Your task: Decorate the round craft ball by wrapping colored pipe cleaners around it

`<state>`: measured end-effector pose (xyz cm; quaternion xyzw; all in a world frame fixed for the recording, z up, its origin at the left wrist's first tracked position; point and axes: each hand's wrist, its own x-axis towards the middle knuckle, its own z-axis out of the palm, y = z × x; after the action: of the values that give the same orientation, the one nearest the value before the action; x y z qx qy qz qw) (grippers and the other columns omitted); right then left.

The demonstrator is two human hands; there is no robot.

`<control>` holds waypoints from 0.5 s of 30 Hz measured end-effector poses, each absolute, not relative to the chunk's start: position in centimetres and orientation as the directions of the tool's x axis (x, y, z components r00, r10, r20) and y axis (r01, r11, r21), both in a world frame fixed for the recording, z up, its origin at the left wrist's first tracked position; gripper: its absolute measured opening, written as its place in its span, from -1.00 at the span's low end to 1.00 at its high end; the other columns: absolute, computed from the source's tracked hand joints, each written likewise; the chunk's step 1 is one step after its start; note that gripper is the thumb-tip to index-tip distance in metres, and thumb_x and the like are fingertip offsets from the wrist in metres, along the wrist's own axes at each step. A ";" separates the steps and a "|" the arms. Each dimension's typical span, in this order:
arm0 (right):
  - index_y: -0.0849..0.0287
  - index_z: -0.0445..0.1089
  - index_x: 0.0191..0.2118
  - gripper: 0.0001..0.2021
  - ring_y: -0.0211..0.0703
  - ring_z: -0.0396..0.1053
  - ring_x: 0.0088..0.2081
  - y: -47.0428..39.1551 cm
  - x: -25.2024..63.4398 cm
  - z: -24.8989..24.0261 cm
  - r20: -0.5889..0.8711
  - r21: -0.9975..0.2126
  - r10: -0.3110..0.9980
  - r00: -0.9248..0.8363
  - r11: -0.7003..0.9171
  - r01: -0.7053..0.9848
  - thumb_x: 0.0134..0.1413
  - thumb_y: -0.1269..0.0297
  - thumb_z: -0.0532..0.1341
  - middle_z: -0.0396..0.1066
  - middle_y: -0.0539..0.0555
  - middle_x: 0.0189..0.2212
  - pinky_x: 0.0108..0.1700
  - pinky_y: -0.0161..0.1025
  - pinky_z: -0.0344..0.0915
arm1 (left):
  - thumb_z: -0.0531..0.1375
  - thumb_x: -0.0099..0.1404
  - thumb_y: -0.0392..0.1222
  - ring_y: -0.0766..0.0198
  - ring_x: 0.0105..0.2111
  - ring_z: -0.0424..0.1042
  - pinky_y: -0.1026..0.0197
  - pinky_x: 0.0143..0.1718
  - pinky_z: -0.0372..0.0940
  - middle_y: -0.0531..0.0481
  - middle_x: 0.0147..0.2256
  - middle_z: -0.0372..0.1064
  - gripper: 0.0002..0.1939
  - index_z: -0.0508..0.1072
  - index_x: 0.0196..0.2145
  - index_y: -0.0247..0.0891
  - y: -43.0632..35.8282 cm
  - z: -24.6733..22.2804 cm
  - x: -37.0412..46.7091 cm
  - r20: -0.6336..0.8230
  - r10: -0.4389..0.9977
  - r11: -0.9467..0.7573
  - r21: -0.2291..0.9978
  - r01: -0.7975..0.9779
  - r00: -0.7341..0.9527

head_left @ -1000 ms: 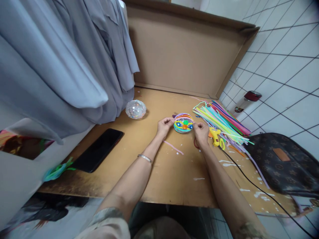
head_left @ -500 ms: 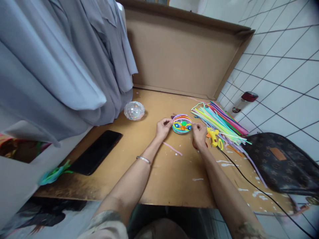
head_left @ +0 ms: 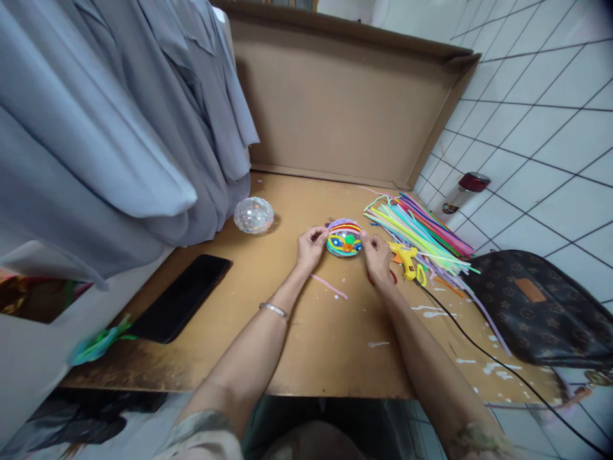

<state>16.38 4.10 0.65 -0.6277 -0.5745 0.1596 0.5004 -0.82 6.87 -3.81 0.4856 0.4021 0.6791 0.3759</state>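
Note:
A round ball (head_left: 344, 238), wrapped in coloured pipe cleaners with blue, green and orange round pieces on its front, sits between my two hands over the table. My left hand (head_left: 310, 248) pinches at its left edge, and my right hand (head_left: 377, 255) pinches at its right edge. Exactly what the fingertips grip there is too small to make out. Just right of my right hand lies a yellow glue gun (head_left: 405, 259). A loose pink pipe cleaner (head_left: 329, 286) rests on the table below the ball.
A clear plastic ball (head_left: 253, 215) stands at the left, with a black phone (head_left: 184, 297) nearer the edge. Bundled pipe cleaners (head_left: 419, 230) and a brown bag (head_left: 541, 306) lie at the right. A cardboard panel (head_left: 335, 96) rises behind; grey cloth (head_left: 143, 115) hangs at left.
My right hand has come slightly closer to the ball's right edge. The whole view has shifted a little; the things on the table lie as before.

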 end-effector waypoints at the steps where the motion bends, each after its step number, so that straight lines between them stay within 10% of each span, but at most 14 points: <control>1: 0.07 0.08 -0.64 -0.55 -0.24 0.07 -0.51 4.0 16.4 0.7 0.368 -0.811 0.882 0.293 0.150 0.565 0.07 -0.11 0.13 0.10 -0.11 -0.67 -0.36 -0.23 0.03 | 0.31 0.13 -0.11 0.28 -0.37 0.41 0.22 -0.22 0.32 -0.02 -0.40 0.46 -0.83 0.51 -0.43 -0.28 6.9 -3.8 -0.8 0.362 0.900 -0.397 0.911 -0.112 -0.244; 15: 0.06 0.06 -0.67 -0.53 -0.24 0.07 -0.53 4.1 16.3 1.0 0.303 -0.801 0.889 0.342 0.043 0.598 0.04 -0.06 0.21 0.05 -0.14 -0.70 -0.36 -0.23 -0.02 | 0.30 0.16 -0.08 0.25 -0.36 0.38 0.21 -0.26 0.28 -0.03 -0.38 0.42 -0.82 0.51 -0.44 -0.25 6.4 -3.5 -0.6 0.461 0.862 -0.469 0.883 0.010 -0.212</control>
<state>16.26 4.14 0.97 -0.6738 -0.5517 0.1564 0.4661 -0.56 6.44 -3.49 0.5399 0.4036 0.6657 0.3199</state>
